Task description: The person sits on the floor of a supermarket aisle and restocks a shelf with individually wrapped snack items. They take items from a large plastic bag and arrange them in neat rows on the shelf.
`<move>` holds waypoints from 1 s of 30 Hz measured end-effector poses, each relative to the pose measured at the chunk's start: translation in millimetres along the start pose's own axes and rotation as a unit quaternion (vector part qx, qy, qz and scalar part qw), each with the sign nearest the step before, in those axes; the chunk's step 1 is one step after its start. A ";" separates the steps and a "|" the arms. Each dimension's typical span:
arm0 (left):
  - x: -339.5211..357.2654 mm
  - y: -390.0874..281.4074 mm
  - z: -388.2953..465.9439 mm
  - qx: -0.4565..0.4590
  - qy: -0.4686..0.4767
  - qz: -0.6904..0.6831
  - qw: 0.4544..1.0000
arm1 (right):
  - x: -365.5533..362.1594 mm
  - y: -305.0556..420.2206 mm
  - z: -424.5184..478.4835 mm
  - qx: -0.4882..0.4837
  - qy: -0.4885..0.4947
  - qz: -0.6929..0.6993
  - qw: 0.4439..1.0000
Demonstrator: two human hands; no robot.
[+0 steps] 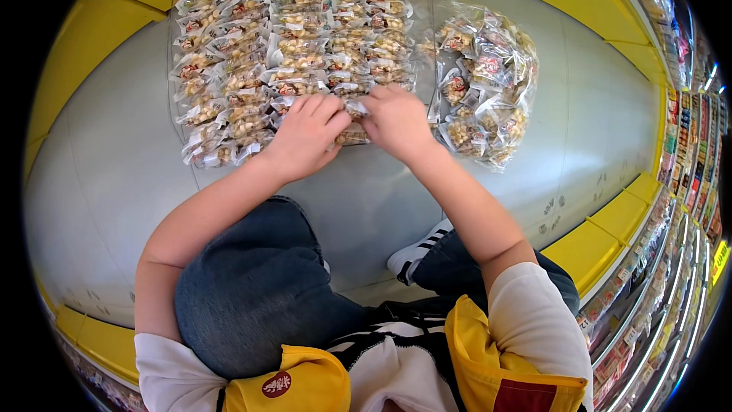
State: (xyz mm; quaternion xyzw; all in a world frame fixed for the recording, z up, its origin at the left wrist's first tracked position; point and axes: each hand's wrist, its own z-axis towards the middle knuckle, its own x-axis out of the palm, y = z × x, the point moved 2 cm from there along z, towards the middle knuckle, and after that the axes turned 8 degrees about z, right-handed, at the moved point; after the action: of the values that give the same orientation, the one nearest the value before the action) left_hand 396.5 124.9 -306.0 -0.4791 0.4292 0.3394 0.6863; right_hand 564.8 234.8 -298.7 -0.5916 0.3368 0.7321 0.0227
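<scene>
Rows of small clear snack packets (297,31) with pale, nut-like pieces and printed fronts lie close together in a shallow clear plastic tray (424,6) on the floor. At the tray's near side, my right hand (397,120) pinches one snack packet (357,107). The fingers of my left hand (309,131) bend over the same packet from the other side, partly hiding it. Below my fingers, another packet (351,135) shows between the hands. To the right of the tray, an open clear plastic bag (517,68) holds several loose packets of the same kind.
Grey floor (366,183) lies under the tray and bag. Yellow shelf bases (589,252) border the aisle, and stocked shelves (640,297) rise at the right. My bent knee (257,280) and a striped white shoe (420,252) are close to the tray's near side.
</scene>
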 end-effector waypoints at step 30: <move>12.4 -2.6 -4.7 0.015 0.096 0.089 0.991 | 13.4 -138.3 -38.8 0.072 -0.063 -0.171 0.981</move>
State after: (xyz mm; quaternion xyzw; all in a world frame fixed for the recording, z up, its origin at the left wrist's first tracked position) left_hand 402.6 120.3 -317.2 -0.4590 0.5387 0.3455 0.6162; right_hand 653.5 316.4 -377.8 -0.5901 0.2801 0.7271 0.2111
